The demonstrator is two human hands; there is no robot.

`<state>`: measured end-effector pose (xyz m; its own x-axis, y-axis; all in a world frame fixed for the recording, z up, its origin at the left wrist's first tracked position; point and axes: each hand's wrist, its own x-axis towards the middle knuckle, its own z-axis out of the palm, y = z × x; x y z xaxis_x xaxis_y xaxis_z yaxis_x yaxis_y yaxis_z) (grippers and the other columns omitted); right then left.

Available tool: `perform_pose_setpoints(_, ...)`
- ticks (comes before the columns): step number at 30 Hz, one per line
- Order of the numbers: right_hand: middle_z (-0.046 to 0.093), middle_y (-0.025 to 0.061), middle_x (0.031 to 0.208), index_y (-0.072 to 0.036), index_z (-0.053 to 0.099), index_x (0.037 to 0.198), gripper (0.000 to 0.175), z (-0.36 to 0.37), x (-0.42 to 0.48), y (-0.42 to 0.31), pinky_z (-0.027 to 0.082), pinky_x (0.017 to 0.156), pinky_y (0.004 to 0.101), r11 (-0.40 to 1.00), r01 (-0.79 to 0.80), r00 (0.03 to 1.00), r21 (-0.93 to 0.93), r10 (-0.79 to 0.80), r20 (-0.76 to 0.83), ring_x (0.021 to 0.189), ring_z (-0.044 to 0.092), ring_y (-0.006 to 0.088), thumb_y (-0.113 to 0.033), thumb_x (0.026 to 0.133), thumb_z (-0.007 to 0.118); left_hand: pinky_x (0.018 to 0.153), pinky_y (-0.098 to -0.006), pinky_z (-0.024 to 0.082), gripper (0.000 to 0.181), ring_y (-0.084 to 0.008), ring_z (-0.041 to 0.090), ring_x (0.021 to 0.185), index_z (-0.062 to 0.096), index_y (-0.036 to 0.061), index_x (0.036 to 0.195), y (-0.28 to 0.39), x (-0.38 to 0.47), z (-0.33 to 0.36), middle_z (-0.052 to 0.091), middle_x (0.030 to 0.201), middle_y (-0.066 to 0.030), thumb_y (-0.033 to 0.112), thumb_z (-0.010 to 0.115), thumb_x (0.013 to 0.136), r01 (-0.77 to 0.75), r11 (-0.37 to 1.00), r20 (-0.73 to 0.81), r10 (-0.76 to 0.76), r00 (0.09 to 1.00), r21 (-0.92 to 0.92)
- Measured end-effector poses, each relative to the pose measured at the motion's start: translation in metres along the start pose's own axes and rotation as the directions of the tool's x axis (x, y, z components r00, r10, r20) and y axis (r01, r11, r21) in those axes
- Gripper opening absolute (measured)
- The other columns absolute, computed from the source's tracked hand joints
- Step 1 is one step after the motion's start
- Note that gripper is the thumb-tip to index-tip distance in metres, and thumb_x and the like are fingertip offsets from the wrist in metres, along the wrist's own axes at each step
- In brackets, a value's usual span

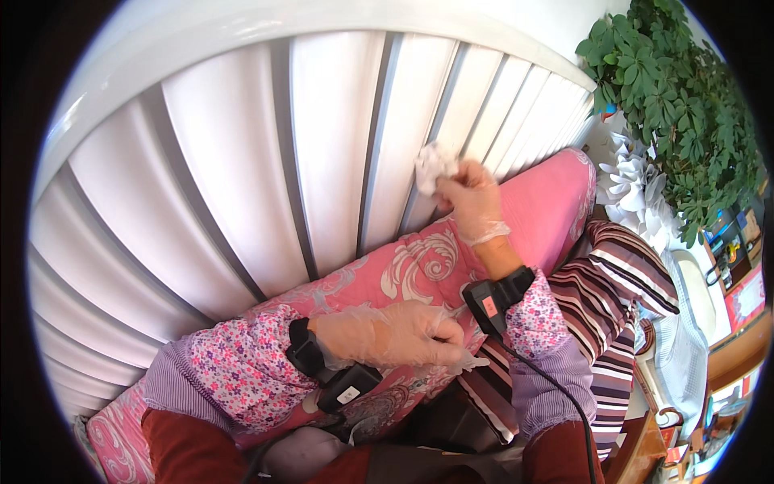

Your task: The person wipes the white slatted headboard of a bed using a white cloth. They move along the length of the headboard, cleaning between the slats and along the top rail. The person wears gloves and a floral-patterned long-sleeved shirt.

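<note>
My right hand (474, 196), in a thin clear plastic glove, grips a crumpled white cloth or tissue (434, 167) between thumb and fingers. The wad is at the front of a white ribbed radiator (332, 145), though whether it touches is unclear. Lower down, my left hand (393, 334), gloved the same way, is held with fingers curled over a pink patterned cushion or cover (423, 260); whether anything is inside the fingers cannot be told. Black devices are strapped to both wrists, over or beside flowered sleeves.
Striped cushions or covers (629, 266) lie at the right. Beyond them are a leafy green plant (677, 109), white petal-like decorations (635, 175) and a pale blue cloth (686, 357). A black cable (562, 387) runs along my right sleeve. The radiator's curved top rail (338, 17) spans the far side.
</note>
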<state>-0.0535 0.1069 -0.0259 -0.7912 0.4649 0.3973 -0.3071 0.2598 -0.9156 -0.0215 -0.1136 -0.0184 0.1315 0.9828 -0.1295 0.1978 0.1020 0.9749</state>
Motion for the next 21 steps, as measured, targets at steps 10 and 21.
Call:
perform_pose_setpoints(10,0.065,0.0083,0.088,-0.005,0.066,0.095,0.017,-0.006,0.063,-0.096,0.051,0.072,0.031,0.122,0.734,0.353,-0.669,-0.909,0.221,0.08,0.063,0.0235,0.004,0.081,0.065,0.06,-0.0254,0.045,0.022,-0.0065,0.055,0.069,0.066,0.0015,0.09,-0.001,-0.003,0.001,0.059,0.074,0.0002,0.021,0.06,0.098,-0.065,0.998,-0.002,0.065,0.998,-0.003)
perform_pose_setpoints(21,0.062,0.0098,0.083,-0.006,0.065,0.087,0.015,-0.014,0.017,0.01,0.053,0.069,0.0372,0.187,0.855,0.454,-0.484,-0.721,0.524,0.082,0.064,0.0287,-0.002,0.074,0.059,0.067,-0.0319,0.049,0.017,-0.0175,0.062,0.072,0.068,0.0008,0.091,-0.012,0.006,-0.002,0.065,0.077,-0.0083,0.017,0.063,0.095,-0.114,0.992,0.03,0.113,0.993,0.056)
